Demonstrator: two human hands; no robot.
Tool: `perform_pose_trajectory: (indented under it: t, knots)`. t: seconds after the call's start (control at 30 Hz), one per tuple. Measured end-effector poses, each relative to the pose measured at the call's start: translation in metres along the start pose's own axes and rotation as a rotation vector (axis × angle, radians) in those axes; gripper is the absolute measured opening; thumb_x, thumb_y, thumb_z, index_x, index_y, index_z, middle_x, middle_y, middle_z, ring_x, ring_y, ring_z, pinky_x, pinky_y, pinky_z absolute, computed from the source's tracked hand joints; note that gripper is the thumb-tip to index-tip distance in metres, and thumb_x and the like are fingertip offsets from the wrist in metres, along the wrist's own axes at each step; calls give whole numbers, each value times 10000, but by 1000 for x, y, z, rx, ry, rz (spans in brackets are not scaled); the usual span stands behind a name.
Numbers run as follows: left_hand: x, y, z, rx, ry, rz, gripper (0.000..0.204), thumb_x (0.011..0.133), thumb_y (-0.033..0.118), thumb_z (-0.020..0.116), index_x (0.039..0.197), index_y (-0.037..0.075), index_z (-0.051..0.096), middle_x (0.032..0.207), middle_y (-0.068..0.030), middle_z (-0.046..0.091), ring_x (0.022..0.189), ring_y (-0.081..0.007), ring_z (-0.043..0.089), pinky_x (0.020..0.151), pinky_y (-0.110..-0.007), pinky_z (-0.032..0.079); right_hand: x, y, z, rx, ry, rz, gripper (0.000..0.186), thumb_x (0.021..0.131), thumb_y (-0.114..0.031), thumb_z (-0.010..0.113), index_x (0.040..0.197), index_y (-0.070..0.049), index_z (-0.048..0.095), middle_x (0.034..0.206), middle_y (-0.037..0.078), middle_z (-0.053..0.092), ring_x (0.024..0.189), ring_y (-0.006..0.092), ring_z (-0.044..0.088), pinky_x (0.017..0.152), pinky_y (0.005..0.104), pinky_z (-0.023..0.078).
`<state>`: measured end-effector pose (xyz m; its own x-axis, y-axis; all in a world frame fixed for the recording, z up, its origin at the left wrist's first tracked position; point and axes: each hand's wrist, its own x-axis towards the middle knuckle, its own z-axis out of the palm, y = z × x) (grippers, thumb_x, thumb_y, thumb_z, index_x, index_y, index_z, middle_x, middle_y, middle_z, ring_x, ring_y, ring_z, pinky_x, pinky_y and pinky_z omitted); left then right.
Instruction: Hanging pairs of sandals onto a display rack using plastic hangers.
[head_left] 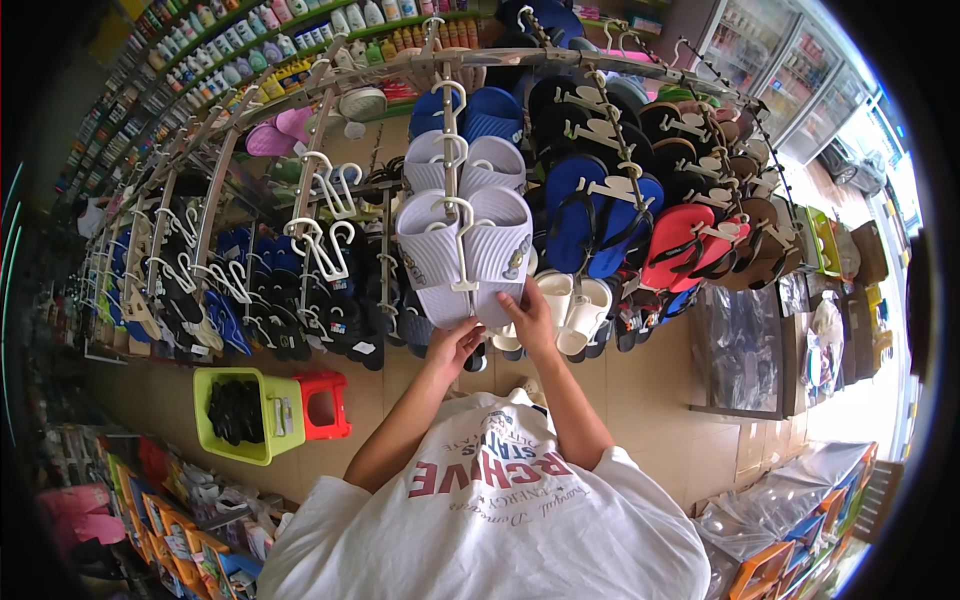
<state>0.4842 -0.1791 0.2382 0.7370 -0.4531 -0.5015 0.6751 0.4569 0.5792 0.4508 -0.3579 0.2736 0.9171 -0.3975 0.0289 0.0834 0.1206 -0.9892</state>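
Observation:
A pair of pale lilac slide sandals [501,234] with ribbed straps and small cartoon charms hangs on a white hanger [462,243] in front of me. My right hand [530,318] grips the lower edge of the right slide, thumb on top of the sole and fingers underneath. At the bottom of the left slide, my left hand [455,346] has its bent fingers against the sole; some fingertips are hidden. Behind hangs a similar lilac pair [496,162], with blue slides [493,113] farther back. Cream sandals [587,314] hang just beyond my right hand.
Blue flip-flops [577,207] and red flip-flops [678,247] hang to the right. Empty white hangers [325,250] stick out on the left. A lime-green bin [283,410] holding black footwear and a red stool [325,405] stand on the floor at left.

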Motion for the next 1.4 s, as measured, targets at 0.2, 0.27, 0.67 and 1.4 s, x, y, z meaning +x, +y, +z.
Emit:
perform_pose_trajectory:
  t: [0.2,0.27,0.67,1.4]
  knots:
    - [-16,12,-28,27,-134,165,498,948,309,649,1397,260,440,1388,-54,500,1305,-262,469,1028,-465,418,-2,-2,-9,95,-82,0,501,926,-147,706,1364,-10,506,1182,75,629,1077,154,586,944,299,466]
    - [-21,26,-35,-46,-116,179,531,951,381,628,1425,268,416,1400,-45,486,1316,-257,447,1049,-472,393,-1,0,-13,132,-91,16,502,932,-149,700,1371,-11,499,1205,77,619,1097,158,577,960,307,456]
    - [34,107,-3,51,-6,352,471,988,399,563,1335,81,551,1248,-45,642,1108,-192,618,963,-371,485,-9,-6,-4,274,-138,116,487,966,-134,651,1399,-11,464,1200,54,620,1070,134,568,944,294,447]
    - [61,103,-16,-68,-87,168,333,997,228,539,1274,44,555,1163,-88,662,1031,-193,661,870,-361,551,-14,-13,47,115,98,52,502,966,-186,660,1369,-18,411,1246,90,576,1118,165,558,966,317,458]
